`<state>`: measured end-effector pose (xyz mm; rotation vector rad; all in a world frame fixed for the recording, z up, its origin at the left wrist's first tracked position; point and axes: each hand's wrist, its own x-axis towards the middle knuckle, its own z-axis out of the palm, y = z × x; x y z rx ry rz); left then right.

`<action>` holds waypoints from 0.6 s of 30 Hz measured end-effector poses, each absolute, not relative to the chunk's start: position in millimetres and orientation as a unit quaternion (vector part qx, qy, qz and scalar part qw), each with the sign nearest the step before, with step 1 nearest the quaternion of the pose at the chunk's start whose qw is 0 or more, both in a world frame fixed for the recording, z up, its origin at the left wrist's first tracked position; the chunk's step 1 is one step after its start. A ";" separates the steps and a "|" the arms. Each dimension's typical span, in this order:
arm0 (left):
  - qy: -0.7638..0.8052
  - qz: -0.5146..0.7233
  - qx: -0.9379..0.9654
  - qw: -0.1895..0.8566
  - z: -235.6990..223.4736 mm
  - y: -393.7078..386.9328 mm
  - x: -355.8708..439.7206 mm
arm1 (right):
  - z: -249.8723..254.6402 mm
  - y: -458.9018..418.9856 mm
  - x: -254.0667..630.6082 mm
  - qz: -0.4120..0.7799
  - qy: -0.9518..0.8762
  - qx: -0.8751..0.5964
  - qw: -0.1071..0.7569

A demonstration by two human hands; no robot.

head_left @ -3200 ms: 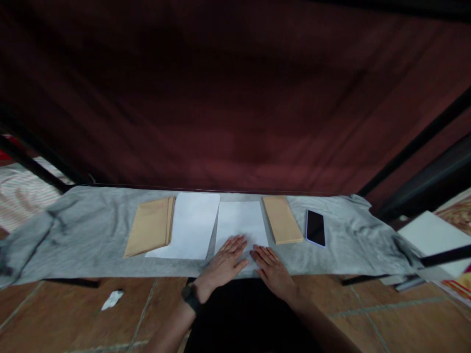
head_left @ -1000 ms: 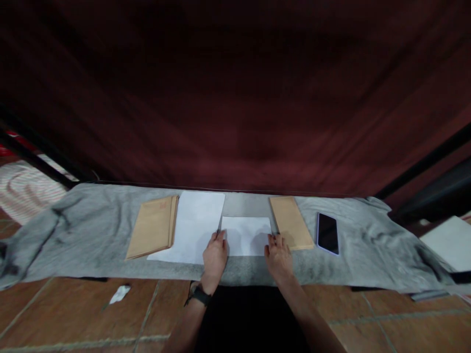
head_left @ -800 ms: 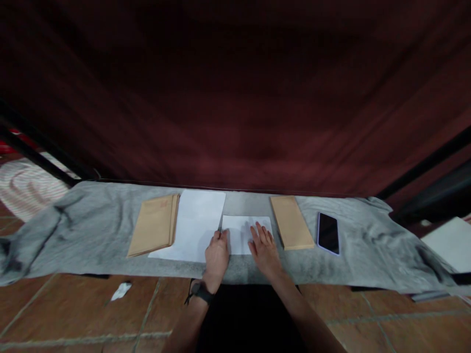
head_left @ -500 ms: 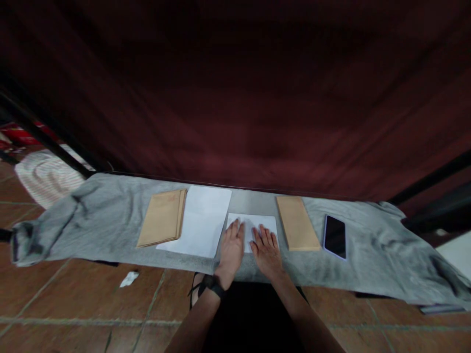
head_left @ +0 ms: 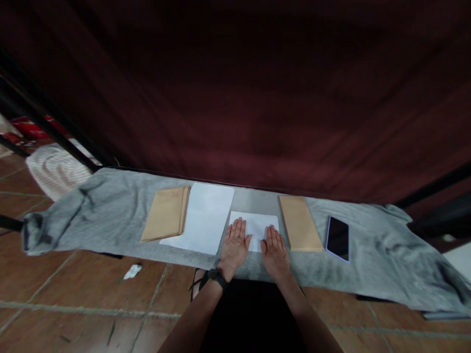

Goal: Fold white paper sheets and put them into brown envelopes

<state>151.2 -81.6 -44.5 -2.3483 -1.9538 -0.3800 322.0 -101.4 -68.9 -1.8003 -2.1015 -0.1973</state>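
A small white sheet of paper (head_left: 256, 225), perhaps folded, lies in front of me on the grey cloth. My left hand (head_left: 235, 243) rests flat on its left part, fingers stretched forward and thumb out to the side. On the right part lies my right hand (head_left: 274, 250), also flat with fingers extended. Left of my hands is larger white paper (head_left: 209, 215), partly covered by a stack of brown envelopes (head_left: 164, 214). One more brown envelope (head_left: 300, 224) lies just to the right of the small sheet.
A phone (head_left: 337, 238) with a purple edge lies on the grey cloth (head_left: 375, 255) at the right. Dark red fabric (head_left: 250, 122) hangs behind the narrow surface. A crumpled white scrap (head_left: 133, 271) is on the tiled floor, and striped cloth (head_left: 59, 166) at far left.
Both hands have flattened and shifted a little on the small sheet, the right hand moving outward to the right. The whole view has shifted slightly; the envelopes and phone stay put.
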 end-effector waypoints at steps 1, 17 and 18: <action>-0.637 -0.124 -0.761 0.033 -45.2 -82.4 150.5 | -70.6 -103.3 325.8 -0.071 -0.740 -0.642 0.188; -0.643 -0.098 -0.759 -0.009 -40.5 -83.4 157.5 | -36.6 -50.1 286.5 0.038 -0.813 -0.560 0.156; -0.644 -0.102 -0.758 -0.010 -41.0 -83.6 157.8 | -38.3 -45.5 285.7 0.035 -0.815 -0.560 0.145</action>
